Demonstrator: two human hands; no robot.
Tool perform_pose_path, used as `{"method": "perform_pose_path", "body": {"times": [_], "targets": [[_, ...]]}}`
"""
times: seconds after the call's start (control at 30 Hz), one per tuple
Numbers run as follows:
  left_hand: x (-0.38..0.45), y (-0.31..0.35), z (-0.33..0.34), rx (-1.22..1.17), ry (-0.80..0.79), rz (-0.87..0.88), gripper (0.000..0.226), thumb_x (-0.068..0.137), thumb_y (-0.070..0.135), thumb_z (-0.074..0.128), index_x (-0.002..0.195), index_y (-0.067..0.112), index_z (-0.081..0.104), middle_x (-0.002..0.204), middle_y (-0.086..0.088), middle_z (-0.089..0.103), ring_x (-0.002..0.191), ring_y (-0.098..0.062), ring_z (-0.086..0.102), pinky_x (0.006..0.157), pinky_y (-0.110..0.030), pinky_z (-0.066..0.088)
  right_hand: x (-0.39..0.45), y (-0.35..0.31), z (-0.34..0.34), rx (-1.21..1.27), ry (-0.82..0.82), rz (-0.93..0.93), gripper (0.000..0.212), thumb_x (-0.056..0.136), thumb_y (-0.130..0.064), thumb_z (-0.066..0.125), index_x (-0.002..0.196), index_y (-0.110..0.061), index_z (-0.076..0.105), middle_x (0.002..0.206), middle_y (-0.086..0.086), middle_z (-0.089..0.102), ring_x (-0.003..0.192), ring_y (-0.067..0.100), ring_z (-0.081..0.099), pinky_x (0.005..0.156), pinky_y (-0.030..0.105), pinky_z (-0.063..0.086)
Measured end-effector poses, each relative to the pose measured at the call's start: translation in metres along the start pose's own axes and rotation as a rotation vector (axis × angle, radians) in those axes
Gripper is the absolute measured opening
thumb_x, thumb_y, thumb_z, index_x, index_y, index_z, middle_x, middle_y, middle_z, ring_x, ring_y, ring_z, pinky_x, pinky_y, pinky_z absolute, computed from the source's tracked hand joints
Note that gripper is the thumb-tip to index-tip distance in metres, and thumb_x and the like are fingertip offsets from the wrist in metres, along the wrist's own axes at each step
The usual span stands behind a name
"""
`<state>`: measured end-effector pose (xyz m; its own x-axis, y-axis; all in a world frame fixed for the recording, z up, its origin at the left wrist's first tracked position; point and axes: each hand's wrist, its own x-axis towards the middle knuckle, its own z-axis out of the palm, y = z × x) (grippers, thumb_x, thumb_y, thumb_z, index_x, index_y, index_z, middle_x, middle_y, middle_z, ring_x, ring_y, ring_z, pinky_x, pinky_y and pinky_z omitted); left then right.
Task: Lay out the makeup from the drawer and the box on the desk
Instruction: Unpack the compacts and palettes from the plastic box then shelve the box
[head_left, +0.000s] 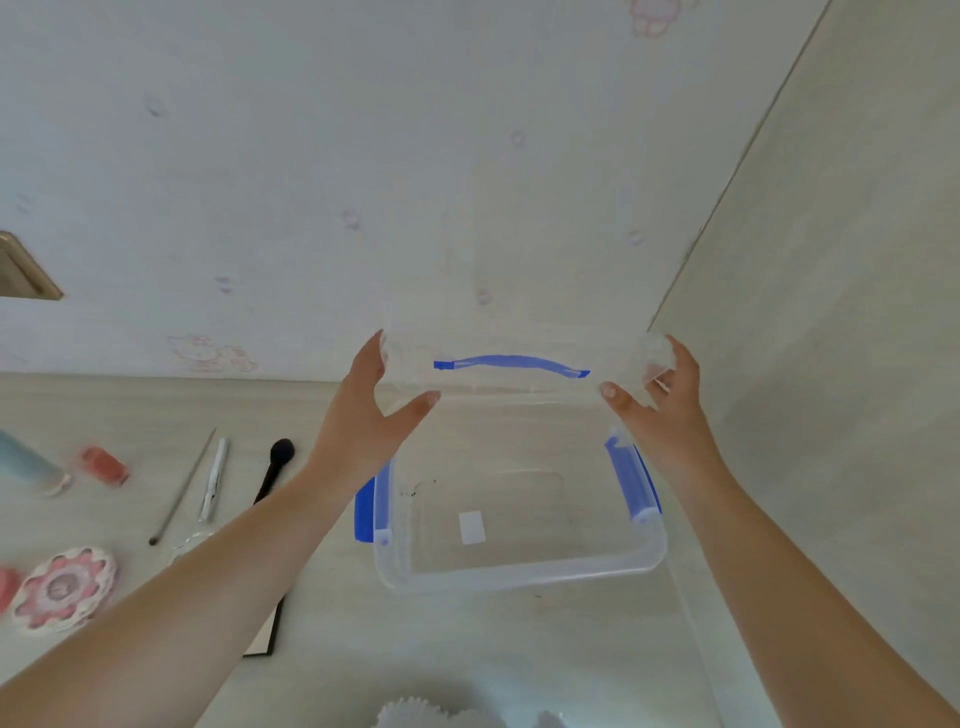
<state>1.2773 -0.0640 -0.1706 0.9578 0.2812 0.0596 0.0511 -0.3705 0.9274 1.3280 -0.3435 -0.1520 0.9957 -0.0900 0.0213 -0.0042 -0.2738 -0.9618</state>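
A clear plastic box (654, 556) with blue side latches stands open on the desk, and nothing lies inside but a small white label. Above its far edge I hold the clear lid (524, 343), which has a blue handle. My left hand (371, 421) grips the lid's left end and my right hand (660, 410) grips its right end. Makeup lies on the desk to the left: a black brush (275, 467), a white pen-like tube (214, 478), a thin stick (182, 488), a coral bottle (104, 466), a pale blue tube (26, 462) and a pink flower-shaped compact (65, 587).
A dark-edged flat palette (265, 642) lies partly under my left forearm. The wall with faint cartoon prints rises behind the desk, and a side panel (831, 312) closes the right. Something white and frilled (415, 714) shows at the bottom edge.
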Motion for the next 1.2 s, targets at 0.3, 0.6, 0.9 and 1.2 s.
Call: {"method": "perform_pose_path", "body": {"times": [0.3, 0.6, 0.9, 1.2], "targets": [[-0.061, -0.009, -0.01, -0.06, -0.042, 0.054, 0.082, 0.065, 0.046, 0.078, 0.131, 0.039, 0.029, 0.139, 0.017, 0.041, 0.132, 0.003, 0.036, 0.098, -0.019, 0.039, -0.054, 0.02, -0.014, 0.04, 0.028, -0.084, 0.061, 0.077, -0.023, 0.075, 0.12, -0.028, 0.031, 0.13, -0.002, 0.042, 0.127, 0.011, 0.044, 0.089, 0.022, 0.045], [-0.111, -0.04, -0.006, 0.117, -0.131, 0.101, 0.071, 0.065, 0.024, 0.085, 0.111, 0.04, 0.033, 0.149, 0.024, 0.01, 0.132, 0.007, 0.021, 0.085, 0.007, 0.024, -0.101, 0.059, -0.019, -0.164, -0.133, -0.099, 0.059, 0.068, -0.01, 0.081, 0.095, -0.037, 0.035, 0.145, -0.017, 0.024, 0.128, 0.0, 0.031, 0.098, 0.015, 0.026], [-0.13, -0.048, -0.004, 0.188, -0.133, 0.141, 0.076, 0.055, 0.062, 0.068, 0.116, 0.027, 0.041, 0.119, 0.058, 0.021, 0.104, 0.031, 0.028, 0.084, 0.006, 0.024, -0.112, 0.078, -0.028, -0.24, -0.195, -0.077, 0.056, 0.066, -0.013, 0.083, 0.096, -0.036, 0.042, 0.147, -0.023, 0.019, 0.131, 0.0, 0.03, 0.105, 0.022, 0.028], [-0.137, -0.059, 0.0, 0.164, -0.125, 0.14, 0.064, 0.06, 0.064, 0.06, 0.116, 0.038, 0.043, 0.141, 0.037, 0.016, 0.114, 0.036, 0.02, 0.092, 0.002, 0.021, -0.115, 0.083, -0.027, -0.24, -0.208, -0.032, 0.06, 0.072, -0.012, 0.078, 0.083, -0.059, 0.042, 0.147, -0.024, 0.021, 0.13, -0.01, 0.027, 0.104, 0.018, 0.023]]}}
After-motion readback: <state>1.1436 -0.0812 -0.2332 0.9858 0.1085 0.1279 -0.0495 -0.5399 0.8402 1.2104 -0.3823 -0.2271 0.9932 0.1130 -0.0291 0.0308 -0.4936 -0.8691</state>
